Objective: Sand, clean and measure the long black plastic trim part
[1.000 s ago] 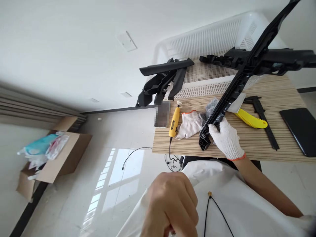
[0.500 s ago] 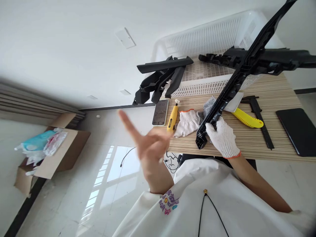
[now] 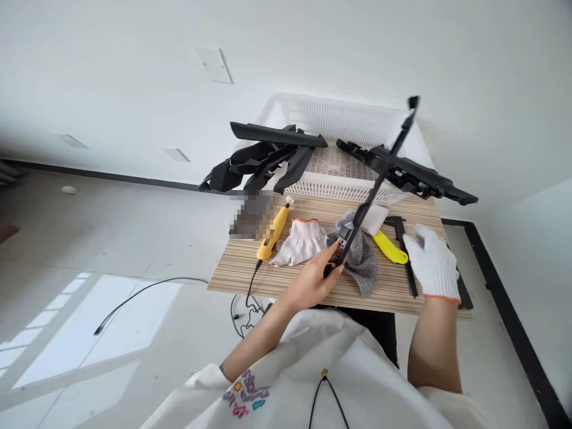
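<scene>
My bare left hand (image 3: 315, 280) grips the near end of a long black plastic trim strip (image 3: 373, 193), which tilts up and away to the right. Beneath that end lies a grey cloth (image 3: 361, 262). My right hand (image 3: 431, 265), in a white knit glove with an orange cuff, is apart from the strip. Its thumb stands away from the fingers, and it holds nothing I can see. Right beside it are a black caliper (image 3: 409, 268) and a dark flat device (image 3: 465, 289), partly hidden by the glove. A yellow-handled brush (image 3: 391, 247) lies between the cloth and the caliper.
A white plastic basket (image 3: 357, 187) at the back of the table (image 3: 232, 268) carries several black trim pieces (image 3: 277, 136) that jut out on both sides. A yellow corded rotary tool (image 3: 273, 233), a loose white glove (image 3: 304, 241) and a blurred-out object (image 3: 252, 214) lie at left.
My left hand has come from the left and taken the strip's near end. My right hand has let go of the strip and moved right. The view has turned.
</scene>
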A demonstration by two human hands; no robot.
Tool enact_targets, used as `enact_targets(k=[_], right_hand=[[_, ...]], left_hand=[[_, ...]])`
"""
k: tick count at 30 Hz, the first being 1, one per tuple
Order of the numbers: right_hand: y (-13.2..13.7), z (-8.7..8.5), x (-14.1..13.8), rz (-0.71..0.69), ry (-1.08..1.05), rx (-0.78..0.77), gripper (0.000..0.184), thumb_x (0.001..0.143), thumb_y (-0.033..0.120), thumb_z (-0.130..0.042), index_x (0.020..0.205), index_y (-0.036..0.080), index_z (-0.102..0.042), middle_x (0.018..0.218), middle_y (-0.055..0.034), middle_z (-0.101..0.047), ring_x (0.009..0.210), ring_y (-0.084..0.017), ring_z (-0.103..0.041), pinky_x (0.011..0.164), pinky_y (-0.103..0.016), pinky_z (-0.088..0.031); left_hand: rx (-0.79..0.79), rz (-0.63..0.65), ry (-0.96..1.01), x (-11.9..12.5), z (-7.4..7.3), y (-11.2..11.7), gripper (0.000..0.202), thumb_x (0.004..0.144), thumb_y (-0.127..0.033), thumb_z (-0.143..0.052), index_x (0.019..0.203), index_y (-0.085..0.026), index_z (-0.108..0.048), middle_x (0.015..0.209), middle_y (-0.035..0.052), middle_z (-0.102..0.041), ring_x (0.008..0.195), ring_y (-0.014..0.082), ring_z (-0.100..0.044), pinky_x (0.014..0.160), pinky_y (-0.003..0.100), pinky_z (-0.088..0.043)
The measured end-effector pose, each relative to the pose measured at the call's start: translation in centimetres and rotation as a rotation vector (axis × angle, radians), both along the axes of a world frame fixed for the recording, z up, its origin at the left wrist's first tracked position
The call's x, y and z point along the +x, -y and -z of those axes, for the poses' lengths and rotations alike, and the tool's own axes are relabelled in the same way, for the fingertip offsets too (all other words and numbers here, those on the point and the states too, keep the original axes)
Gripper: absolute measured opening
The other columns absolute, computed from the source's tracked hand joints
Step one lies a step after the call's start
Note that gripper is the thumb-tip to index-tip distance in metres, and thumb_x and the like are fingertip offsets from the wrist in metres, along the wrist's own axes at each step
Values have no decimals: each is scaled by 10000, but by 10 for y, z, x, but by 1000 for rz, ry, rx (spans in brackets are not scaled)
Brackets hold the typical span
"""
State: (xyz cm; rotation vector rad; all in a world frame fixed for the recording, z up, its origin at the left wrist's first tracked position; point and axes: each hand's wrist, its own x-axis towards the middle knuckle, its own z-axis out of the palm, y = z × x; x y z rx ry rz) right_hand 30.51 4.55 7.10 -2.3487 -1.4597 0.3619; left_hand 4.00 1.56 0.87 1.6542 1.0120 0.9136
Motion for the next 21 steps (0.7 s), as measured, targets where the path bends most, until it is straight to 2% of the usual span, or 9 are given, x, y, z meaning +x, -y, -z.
enact_targets(k=[1,3,5,7,10,14,16,18,21], right_hand=[[-9,-1,7,19,97,-149,652,871,580,-536,1392,195,-610,1356,-220,-610,1227,-401,-599,1000,-569,-457],[-24,-1,14,-1,178,-369,621,846,589,-531,1310,201,-673,1295,-221,-643,1193,-424,-611,935,-535,-476],[-34,1,14,-44,180,-477,519,840,568,-502,1154,233,-744,1173,-192,-698,1129,-411,-643,853,-485,-491],[-40,4,12,-52,192,-509,474,821,539,-496,1043,219,-768,1092,-198,-715,1081,-410,-659,795,-462,-485],[-46,7,10,-33,219,-496,493,796,529,-500,1013,171,-760,1069,-225,-713,1039,-408,-665,760,-445,-473],[-37,5,11,-22,212,-412,498,828,569,-438,991,191,-719,1072,-198,-707,980,-374,-665,712,-421,-458],[-21,-3,12,3,225,-354,452,846,579,-421,959,226,-680,1056,-170,-704,912,-344,-667,657,-400,-448],[1,-11,13,27,232,-313,368,868,579,-421,894,267,-613,985,-131,-704,792,-295,-656,592,-376,-440],[34,-21,13,-90,137,-216,326,916,583,-442,773,292,-462,792,-62,-687,607,-214,-593,532,-353,-456]], left_hand=[[-66,21,82,2,-1,1,583,1016,-355,-500,1555,-207,-337,1385,177,-592,1201,278,-655,1005,450,-548],[-183,34,198,6,-1,1,587,1008,-385,-519,1537,-207,-337,1388,191,-572,1098,265,-708,896,404,-589],[-246,24,250,9,1,0,602,989,-409,-557,1516,-214,-341,1362,185,-566,1010,245,-738,848,373,-596],[-298,18,301,10,3,-1,619,968,-447,-587,1498,-233,-347,1329,164,-570,935,217,-752,830,352,-598],[-409,49,436,9,5,-4,659,920,-515,-641,1459,-264,-357,1334,145,-570,791,169,-751,753,327,-612],[-518,97,551,8,1,-5,668,862,-514,-718,1390,-261,-395,1312,132,-601,659,120,-706,664,310,-617],[-480,71,532,5,-3,-4,627,884,-476,-707,1388,-259,-403,1287,121,-607,735,136,-717,711,311,-616],[-407,46,484,0,-6,-3,624,918,-410,-678,1445,-288,-367,1329,121,-572,893,170,-728,818,330,-601],[-363,138,457,-9,-10,-1,775,904,-318,-673,1551,-373,-250,1502,137,-436,1127,233,-672,904,369,-568]])
